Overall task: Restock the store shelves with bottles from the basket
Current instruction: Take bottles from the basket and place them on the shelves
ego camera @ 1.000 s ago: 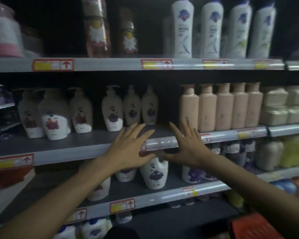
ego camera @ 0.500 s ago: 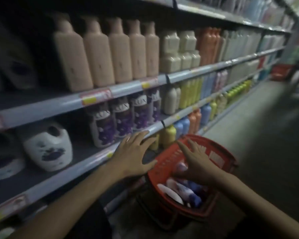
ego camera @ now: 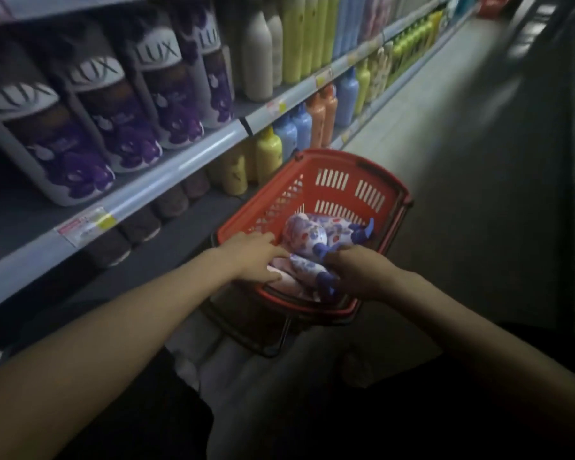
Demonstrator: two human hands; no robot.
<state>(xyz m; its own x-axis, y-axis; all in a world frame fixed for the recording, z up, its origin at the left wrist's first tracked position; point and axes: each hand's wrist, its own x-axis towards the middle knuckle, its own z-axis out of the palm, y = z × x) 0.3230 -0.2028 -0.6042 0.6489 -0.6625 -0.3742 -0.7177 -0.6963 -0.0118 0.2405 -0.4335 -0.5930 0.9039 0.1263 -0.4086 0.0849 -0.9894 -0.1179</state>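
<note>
So you've got both hands down in the red basket [ego camera: 316, 180]: left hand [ego camera: 253, 257] spread flat on a pinkish bottle [ego camera: 286, 282], right hand [ego camera: 359, 273] closing on a floral bottle [ego camera: 307, 268]. Several bottles still lie in there, so plenty's left to shelve.

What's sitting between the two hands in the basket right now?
In the head view, white bottles with blue caps lie in the red basket between the left hand and the right hand; both hands touch them.

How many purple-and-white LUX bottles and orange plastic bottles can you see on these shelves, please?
Purple-and-white LUX bottles: 4
Orange plastic bottles: 2
Total: 6
</note>
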